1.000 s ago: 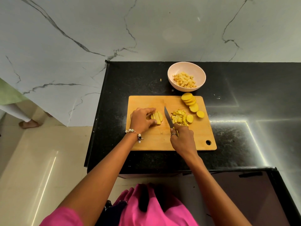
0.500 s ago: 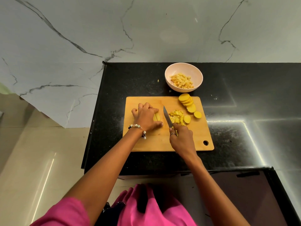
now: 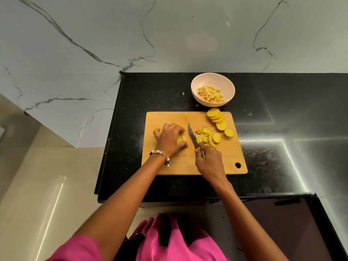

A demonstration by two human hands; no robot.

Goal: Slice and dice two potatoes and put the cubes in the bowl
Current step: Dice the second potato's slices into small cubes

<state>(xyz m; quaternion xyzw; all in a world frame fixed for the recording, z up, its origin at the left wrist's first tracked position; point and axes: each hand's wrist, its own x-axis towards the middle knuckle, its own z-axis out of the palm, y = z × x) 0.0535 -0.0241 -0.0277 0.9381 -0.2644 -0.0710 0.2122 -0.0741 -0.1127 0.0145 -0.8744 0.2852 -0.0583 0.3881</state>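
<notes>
On the wooden cutting board (image 3: 169, 117) my left hand (image 3: 170, 138) presses down on a stack of potato strips (image 3: 181, 137), mostly hidden under the fingers. My right hand (image 3: 209, 162) grips the knife (image 3: 193, 136), whose blade points away from me just right of those strips. A heap of yellow potato cubes (image 3: 204, 137) lies right of the blade. Several round potato slices (image 3: 218, 119) lie fanned along the board's far right corner. Behind the board stands the pale bowl (image 3: 195, 95), partly filled with cubes.
The board lies on a black stone counter (image 3: 282, 119) with a marble wall behind. The counter's left edge drops to a tiled floor (image 3: 37, 176). One small potato scrap (image 3: 183, 93) lies left of the bowl. My pink clothing fills the bottom of the view.
My left hand slid over the potato strips and now covers them with fingers curled. The knife stayed beside the strips, its blade barely shifted.
</notes>
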